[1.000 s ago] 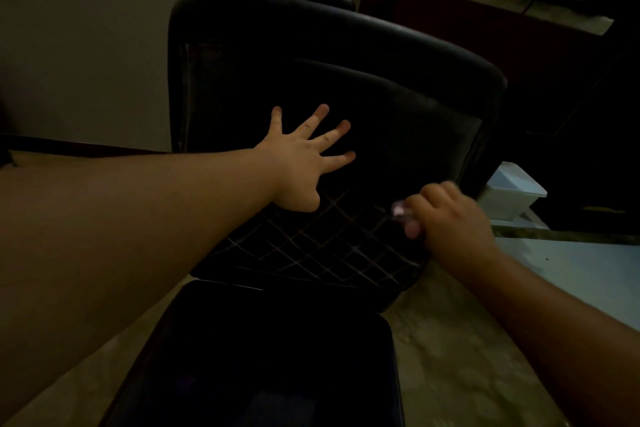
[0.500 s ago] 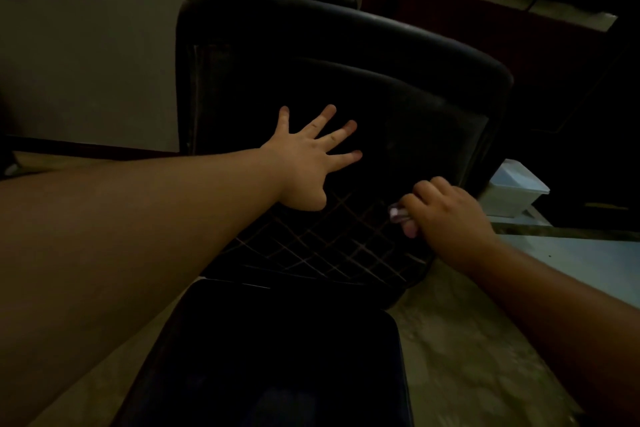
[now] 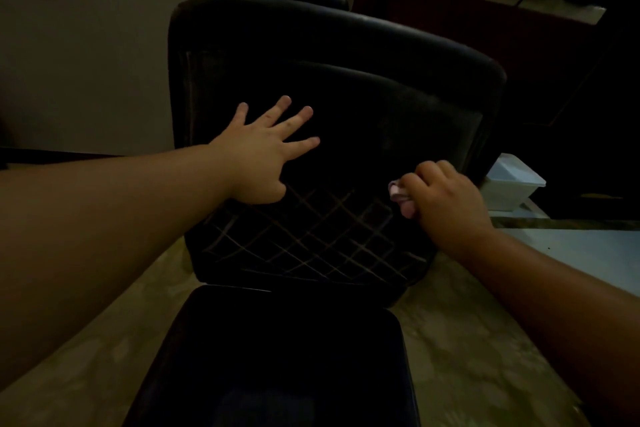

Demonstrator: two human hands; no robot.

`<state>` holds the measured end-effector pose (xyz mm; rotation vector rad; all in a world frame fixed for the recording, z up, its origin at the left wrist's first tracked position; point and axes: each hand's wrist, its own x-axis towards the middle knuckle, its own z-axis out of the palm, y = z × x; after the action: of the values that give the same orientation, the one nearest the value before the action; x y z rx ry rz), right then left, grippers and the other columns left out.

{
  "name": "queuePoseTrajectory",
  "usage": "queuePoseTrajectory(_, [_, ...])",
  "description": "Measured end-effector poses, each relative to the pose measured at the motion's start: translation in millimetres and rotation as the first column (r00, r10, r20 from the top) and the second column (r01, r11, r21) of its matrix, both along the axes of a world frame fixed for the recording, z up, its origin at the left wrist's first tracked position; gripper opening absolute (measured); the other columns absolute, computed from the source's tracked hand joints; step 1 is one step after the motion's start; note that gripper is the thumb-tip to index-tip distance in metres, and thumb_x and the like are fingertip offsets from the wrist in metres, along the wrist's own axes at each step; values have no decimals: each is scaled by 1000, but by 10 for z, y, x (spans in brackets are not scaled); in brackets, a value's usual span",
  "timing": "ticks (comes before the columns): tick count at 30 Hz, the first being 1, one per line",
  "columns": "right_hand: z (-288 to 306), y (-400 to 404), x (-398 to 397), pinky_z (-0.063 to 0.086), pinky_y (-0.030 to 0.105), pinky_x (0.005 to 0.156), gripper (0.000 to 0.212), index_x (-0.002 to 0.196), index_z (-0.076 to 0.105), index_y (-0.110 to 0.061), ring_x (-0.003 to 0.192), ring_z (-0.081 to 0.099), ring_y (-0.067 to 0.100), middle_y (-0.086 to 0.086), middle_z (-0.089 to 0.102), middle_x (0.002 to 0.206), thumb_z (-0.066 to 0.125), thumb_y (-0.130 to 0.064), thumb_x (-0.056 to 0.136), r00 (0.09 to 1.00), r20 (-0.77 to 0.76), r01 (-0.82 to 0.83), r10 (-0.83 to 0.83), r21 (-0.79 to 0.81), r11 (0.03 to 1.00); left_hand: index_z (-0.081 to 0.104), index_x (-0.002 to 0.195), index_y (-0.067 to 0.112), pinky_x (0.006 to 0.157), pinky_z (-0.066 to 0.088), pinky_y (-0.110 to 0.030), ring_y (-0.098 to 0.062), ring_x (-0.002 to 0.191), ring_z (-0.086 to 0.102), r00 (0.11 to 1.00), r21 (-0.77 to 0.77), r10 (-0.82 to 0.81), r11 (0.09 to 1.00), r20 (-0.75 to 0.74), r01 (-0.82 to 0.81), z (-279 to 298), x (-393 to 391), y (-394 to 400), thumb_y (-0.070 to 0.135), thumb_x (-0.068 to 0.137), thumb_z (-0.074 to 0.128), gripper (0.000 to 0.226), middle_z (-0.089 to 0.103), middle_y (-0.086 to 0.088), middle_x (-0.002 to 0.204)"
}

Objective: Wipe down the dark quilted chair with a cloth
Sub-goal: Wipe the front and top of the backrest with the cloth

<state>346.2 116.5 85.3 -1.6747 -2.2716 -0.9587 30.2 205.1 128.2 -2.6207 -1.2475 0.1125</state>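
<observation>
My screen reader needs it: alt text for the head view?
A right hand presses a pale cloth against a dark quilted chair back, while the left hand lies flat on it, fingers spread.

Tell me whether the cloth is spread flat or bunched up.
Bunched up. Only a small pale wad of the cloth shows, sticking out from the curled fingers of the right hand against the chair back.

Chair (image 3: 332, 149) dark leather-like, quilted, slight sheen; cloth (image 3: 398, 194) soft, pale.
</observation>
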Motion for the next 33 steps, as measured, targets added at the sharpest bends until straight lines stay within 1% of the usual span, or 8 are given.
queuePoseTrajectory(6, [-302,-95,-100,44,35,56,31,95,66,-21,79,56,23,4,58,92,73,-38,70,943,282,-99,178,-274,957,-13,160,41,118,-7,-72,-29,148,-38,1000,51,4,999,-9,-4,-115,42,33,51,90,51,96,-38,1,162])
queuePoseTrajectory(8, [-176,-32,-106,43,36,57,30,95,65,-20,80,56,25,4,58,92,71,-37,71,958,256,-77,130,-206,976,-14,160,41,118,-6,-72,-29,148,-38,1000,57,10,998,-17,-9,-128,49,49,53,90,50,96,-39,0,162])
queuePoseTrajectory(13, [-15,19,-50,46,38,56,26,97,63,-12,80,54,31,11,57,94,70,-27,77,1000,-22,10,-9,13,1000,-15,159,42,118,-7,-72,-29,148,-38,1000,54,18,998,-21,-16,-130,61,57,54,89,49,95,-39,0,162])
queuePoseTrajectory(19, [-260,-74,-49,44,34,53,28,90,65,-21,75,56,23,4,57,88,76,-34,68,958,198,-156,208,-252,955,-11,160,42,118,-9,-71,-28,147,-39,1000,-8,23,1000,-17,-23,-49,67,34,54,90,51,94,-38,2,162])
queuePoseTrajectory(21, [-146,-16,-72,45,35,54,26,92,64,-20,77,57,24,5,58,90,71,-35,72,966,203,-124,161,-188,974,-10,160,42,118,-9,-71,-27,147,-39,1000,-25,21,999,-17,-22,-32,62,38,56,90,50,94,-39,2,162])
queuePoseTrajectory(25, [31,85,-54,45,37,54,23,95,63,-12,79,54,30,11,56,93,68,-27,78,999,-39,-9,11,42,999,-10,160,43,118,-9,-71,-27,147,-39,999,-24,20,999,-26,-21,-37,74,42,58,90,49,93,-39,2,162])
queuePoseTrajectory(30, [-282,-16,-73,48,36,56,22,94,65,-21,80,55,23,3,57,94,73,-32,77,981,88,-151,170,-190,970,-10,160,43,118,-9,-71,-27,147,-39,999,-26,16,1000,-35,-17,-26,77,35,58,91,49,92,-39,2,162])
queuePoseTrajectory(33, [-271,15,-97,48,36,59,21,96,62,-24,83,55,22,2,56,95,66,-37,80,974,172,-101,146,-249,963,-9,160,43,118,-10,-71,-27,147,-40,1000,-56,10,998,-21,-12,-12,62,54,57,92,51,92,-39,3,162])
